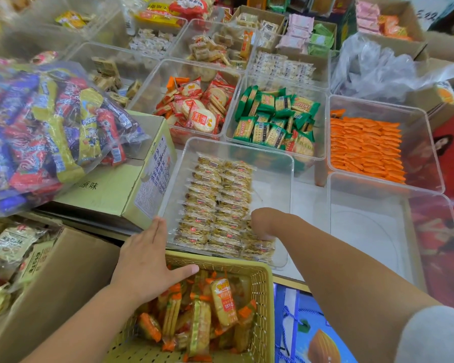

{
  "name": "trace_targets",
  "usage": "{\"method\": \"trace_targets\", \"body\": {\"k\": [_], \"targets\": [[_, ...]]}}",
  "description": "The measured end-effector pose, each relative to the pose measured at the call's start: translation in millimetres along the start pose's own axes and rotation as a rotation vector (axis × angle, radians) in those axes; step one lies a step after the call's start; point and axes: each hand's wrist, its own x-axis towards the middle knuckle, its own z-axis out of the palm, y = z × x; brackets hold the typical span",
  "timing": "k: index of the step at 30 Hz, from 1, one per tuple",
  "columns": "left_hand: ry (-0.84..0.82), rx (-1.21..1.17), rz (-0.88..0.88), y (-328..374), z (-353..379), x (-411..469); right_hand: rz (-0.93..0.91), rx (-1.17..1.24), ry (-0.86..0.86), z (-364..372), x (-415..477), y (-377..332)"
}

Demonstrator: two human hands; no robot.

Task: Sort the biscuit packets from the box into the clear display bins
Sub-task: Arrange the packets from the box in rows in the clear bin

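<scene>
Head view, lower centre: my left hand (144, 263) lies flat, fingers straight, against the clear bin (286, 184). My right hand (262, 224) dips among the biscuit packets (212, 203), grip hidden. The packet rows run up the frame.

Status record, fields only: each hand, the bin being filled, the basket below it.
left hand: flat, fingers straight, resting at near bin left corner, thumb over basket
right hand: inside near bin, fingers down among brown packets, grip hidden
near bin: two neat rows of brown packets, right side bare
basket: loose orange-edged packets
</scene>
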Motion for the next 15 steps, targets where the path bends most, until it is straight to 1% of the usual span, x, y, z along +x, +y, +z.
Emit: {"method": "trace_targets", "body": {"k": [2,3,4,6,9,12,15], "targets": [[-0.009,-0.018,0.011,0.0,-2.3,0.0,0.053,0.192,0.106,5.0,-6.4,-2.5],[-0.018,-0.030,0.020,0.0,-3.9,0.2,0.045,0.236,0.174,6.8,-12.2,-4.7],[-0.027,-0.048,0.030,-0.4,-6.0,-0.6,0.029,0.230,0.231,7.9,-19.6,-7.0],[-0.028,-0.094,0.063,-1.0,-9.9,-5.8,0.049,0.285,0.349,13.3,-38.5,-13.1],[0.044,-0.198,0.124,-2.5,-13.3,-26.6,0.013,0.403,0.507,20.1,-66.6,-33.1],[0.123,-0.330,0.124,-13.6,-16.9,-66.0,-0.160,0.439,0.647,23.2,-94.2,-72.7],[0.251,-0.405,0.114,-42.7,-22.2,-111.9,-0.380,0.457,0.688,29.1,-118.0,-130.3]]}}
